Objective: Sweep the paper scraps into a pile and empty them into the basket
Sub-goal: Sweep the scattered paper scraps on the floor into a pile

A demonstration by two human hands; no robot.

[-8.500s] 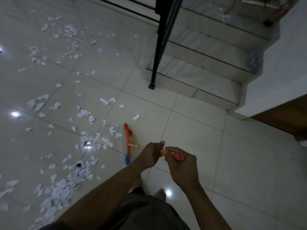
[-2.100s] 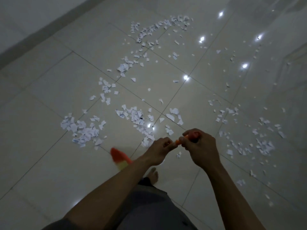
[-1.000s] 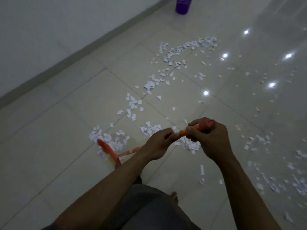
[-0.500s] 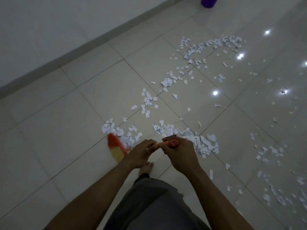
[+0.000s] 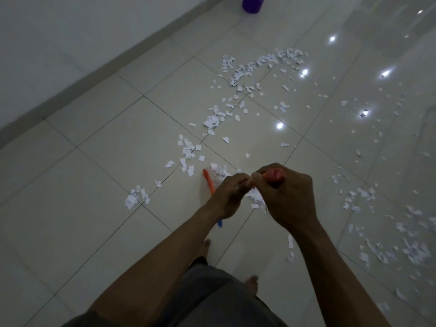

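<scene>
I hold an orange broom handle (image 5: 273, 175) with both hands. My right hand (image 5: 286, 197) grips its top end, and my left hand (image 5: 230, 197) grips it just below. The broom head (image 5: 209, 181), orange with a blue tip, rests on the floor left of my hands, beside a clump of white paper scraps (image 5: 219, 172). More paper scraps (image 5: 213, 120) trail away toward the far end of the floor and lie scattered at the right (image 5: 415, 251). A purple basket (image 5: 253, 3) stands far away by the wall at the top edge.
The pale glossy tiled floor (image 5: 94, 208) reflects ceiling lights. A white wall with a grey skirting (image 5: 77, 76) runs diagonally along the left. My bare feet (image 5: 252, 280) and grey shorts show at the bottom.
The broom head has swept to the right, pushing scraps toward my hands. A small clump stays behind at the left. The view has shifted, and the basket shows more.
</scene>
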